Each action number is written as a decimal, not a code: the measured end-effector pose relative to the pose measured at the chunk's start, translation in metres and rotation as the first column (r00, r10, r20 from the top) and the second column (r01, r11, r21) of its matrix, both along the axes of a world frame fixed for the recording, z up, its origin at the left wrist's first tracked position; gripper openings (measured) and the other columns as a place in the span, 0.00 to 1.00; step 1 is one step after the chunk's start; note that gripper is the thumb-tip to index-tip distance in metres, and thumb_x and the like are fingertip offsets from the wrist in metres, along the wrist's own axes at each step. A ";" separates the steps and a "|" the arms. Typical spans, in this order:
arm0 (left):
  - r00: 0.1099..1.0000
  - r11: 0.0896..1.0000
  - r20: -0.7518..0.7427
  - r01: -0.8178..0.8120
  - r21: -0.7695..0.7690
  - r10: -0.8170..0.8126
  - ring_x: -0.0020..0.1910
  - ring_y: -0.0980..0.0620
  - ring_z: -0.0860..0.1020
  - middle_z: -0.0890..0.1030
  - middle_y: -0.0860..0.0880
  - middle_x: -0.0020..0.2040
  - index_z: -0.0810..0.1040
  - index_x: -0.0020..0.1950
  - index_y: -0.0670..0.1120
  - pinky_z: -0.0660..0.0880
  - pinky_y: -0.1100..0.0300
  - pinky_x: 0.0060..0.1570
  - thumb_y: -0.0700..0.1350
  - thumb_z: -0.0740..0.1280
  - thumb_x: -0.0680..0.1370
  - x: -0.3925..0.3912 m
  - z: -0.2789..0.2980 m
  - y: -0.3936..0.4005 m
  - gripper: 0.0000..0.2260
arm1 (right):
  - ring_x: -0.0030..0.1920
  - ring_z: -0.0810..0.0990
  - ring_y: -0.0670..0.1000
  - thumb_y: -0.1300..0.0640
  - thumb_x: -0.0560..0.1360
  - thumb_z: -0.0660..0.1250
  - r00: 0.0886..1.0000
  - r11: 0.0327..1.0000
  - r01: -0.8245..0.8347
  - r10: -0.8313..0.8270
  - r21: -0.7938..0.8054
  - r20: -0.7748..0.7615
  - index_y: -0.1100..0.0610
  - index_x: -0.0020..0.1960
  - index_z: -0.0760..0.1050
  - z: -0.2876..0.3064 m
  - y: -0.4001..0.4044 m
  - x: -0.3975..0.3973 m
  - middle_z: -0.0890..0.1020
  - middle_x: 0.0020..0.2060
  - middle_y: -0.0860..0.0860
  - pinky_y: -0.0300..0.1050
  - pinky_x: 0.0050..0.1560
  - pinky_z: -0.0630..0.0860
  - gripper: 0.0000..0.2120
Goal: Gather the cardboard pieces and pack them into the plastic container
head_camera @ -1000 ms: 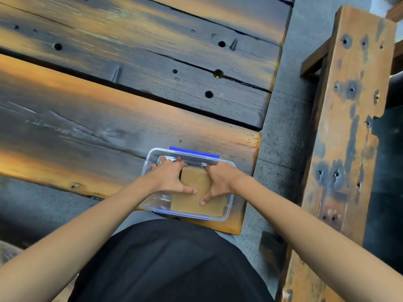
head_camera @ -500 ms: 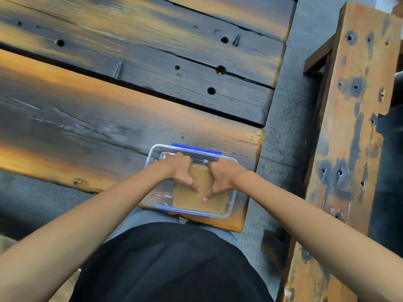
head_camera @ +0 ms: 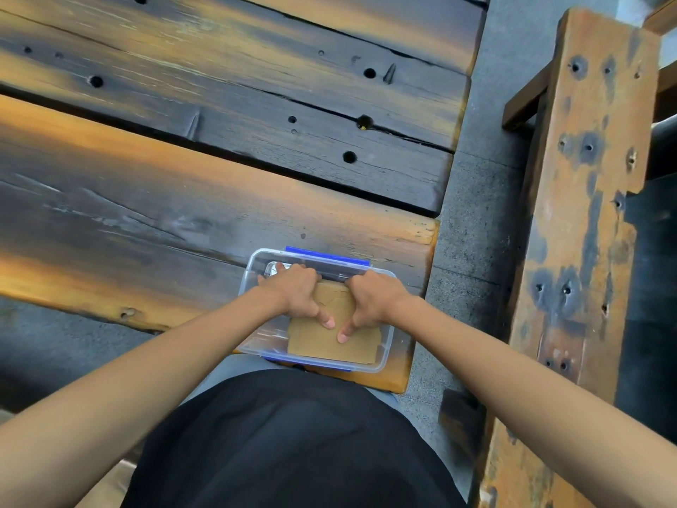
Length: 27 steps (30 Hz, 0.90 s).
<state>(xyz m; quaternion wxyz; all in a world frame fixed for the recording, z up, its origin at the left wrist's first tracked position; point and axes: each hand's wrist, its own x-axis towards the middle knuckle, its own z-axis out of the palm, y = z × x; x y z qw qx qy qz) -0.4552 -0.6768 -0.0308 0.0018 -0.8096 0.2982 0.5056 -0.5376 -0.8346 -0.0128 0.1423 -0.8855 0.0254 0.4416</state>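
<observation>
A clear plastic container (head_camera: 252,339) with blue clips sits on the near right corner of the wooden table. Brown cardboard pieces (head_camera: 329,344) lie flat inside it, filling its right part. My left hand (head_camera: 293,291) and my right hand (head_camera: 370,298) are both inside the container, pressed down on the cardboard side by side, thumbs pointing toward me and nearly touching. The fingers of both hands curl over the far edge of the cardboard, which they hide.
The container rests on a table of dark weathered planks (head_camera: 183,199) with holes and gaps. A rusty wooden beam (head_camera: 571,251) stands to the right across a strip of grey concrete floor (head_camera: 476,214). My dark clothing fills the bottom of the view.
Both hands have drawn closer together on the cardboard and shifted slightly toward the far side of the container. The cardboard sits lower and flatter.
</observation>
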 end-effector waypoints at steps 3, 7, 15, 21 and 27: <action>1.000 0.999 -0.002 -0.030 0.026 0.030 0.65 0.41 0.74 0.77 0.46 0.62 0.75 0.65 0.49 0.73 0.36 0.63 0.72 0.76 0.59 -0.002 0.003 0.001 0.42 | 0.54 0.80 0.55 0.29 0.56 0.80 1.000 1.000 0.004 -0.004 -0.002 -0.006 0.55 0.62 0.76 0.002 0.001 0.000 0.82 0.54 0.53 0.46 0.46 0.73 0.44; 0.999 0.999 -0.016 -0.045 0.018 0.046 0.64 0.41 0.75 0.79 0.47 0.61 0.77 0.64 0.50 0.73 0.36 0.64 0.72 0.77 0.57 0.000 0.005 0.001 0.42 | 0.55 0.80 0.55 0.28 0.57 0.79 1.000 1.000 -0.011 0.011 -0.002 -0.008 0.55 0.64 0.76 0.005 0.001 -0.002 0.82 0.55 0.53 0.48 0.52 0.78 0.45; 0.999 0.999 -0.010 -0.051 -0.017 0.051 0.56 0.46 0.80 0.83 0.48 0.58 0.79 0.62 0.52 0.79 0.47 0.58 0.74 0.73 0.58 0.002 0.021 0.002 0.40 | 0.62 0.79 0.57 0.28 0.58 0.78 0.999 0.998 0.015 -0.018 0.062 0.038 0.56 0.72 0.67 0.017 0.000 -0.005 0.80 0.64 0.54 0.53 0.62 0.78 0.53; 0.967 0.963 -0.089 -0.246 -0.106 0.238 0.71 0.46 0.73 0.73 0.48 0.75 0.69 0.77 0.48 0.71 0.49 0.70 0.74 0.67 0.68 0.008 0.043 0.010 0.45 | 0.58 0.81 0.56 0.23 0.63 0.70 0.996 0.997 0.031 -0.037 0.071 0.077 0.55 0.66 0.73 0.034 -0.001 -0.005 0.82 0.59 0.53 0.53 0.57 0.79 0.44; 0.969 0.949 0.047 -0.227 -0.217 0.243 0.59 0.47 0.80 0.84 0.48 0.63 0.81 0.64 0.51 0.77 0.47 0.61 0.72 0.58 0.75 0.015 0.082 0.021 0.31 | 0.60 0.81 0.60 0.29 0.77 0.60 0.958 0.990 -0.141 0.143 -0.025 0.247 0.49 0.76 0.67 0.062 -0.005 0.009 0.83 0.60 0.57 0.52 0.51 0.75 0.35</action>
